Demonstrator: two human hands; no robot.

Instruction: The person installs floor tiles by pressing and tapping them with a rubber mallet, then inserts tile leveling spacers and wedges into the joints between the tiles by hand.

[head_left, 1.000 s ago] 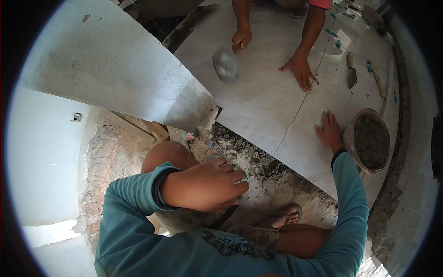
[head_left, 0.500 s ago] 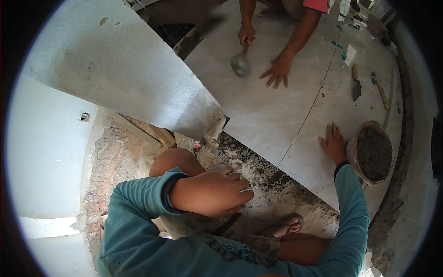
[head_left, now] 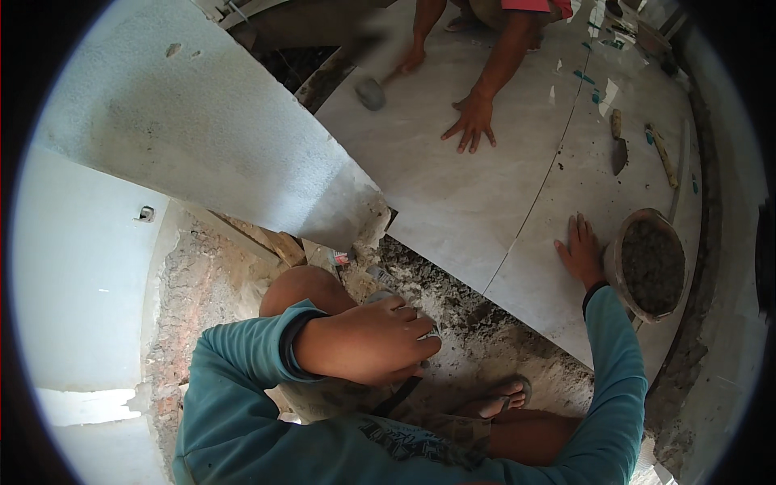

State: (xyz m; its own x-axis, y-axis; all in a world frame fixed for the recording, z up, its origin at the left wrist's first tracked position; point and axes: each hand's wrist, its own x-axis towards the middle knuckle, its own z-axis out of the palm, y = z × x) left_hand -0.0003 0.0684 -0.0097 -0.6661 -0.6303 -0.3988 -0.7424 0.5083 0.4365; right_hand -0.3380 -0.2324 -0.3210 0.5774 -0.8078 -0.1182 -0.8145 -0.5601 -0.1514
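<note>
We see an indoor building site: large tiles [head_left: 453,182] end at rough, bare ground [head_left: 461,347], the wall [head_left: 89,275] is unfinished, and we notice also a bucket [head_left: 611,263] of mortar [head_left: 653,268], a trowel [head_left: 619,155] and a mallet [head_left: 370,94].

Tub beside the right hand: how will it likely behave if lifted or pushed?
Probably heavy for its size: grey mix fills much of the tub. Pushed, it may slide rather than roll, standing mouth-up on flat tile.
</note>
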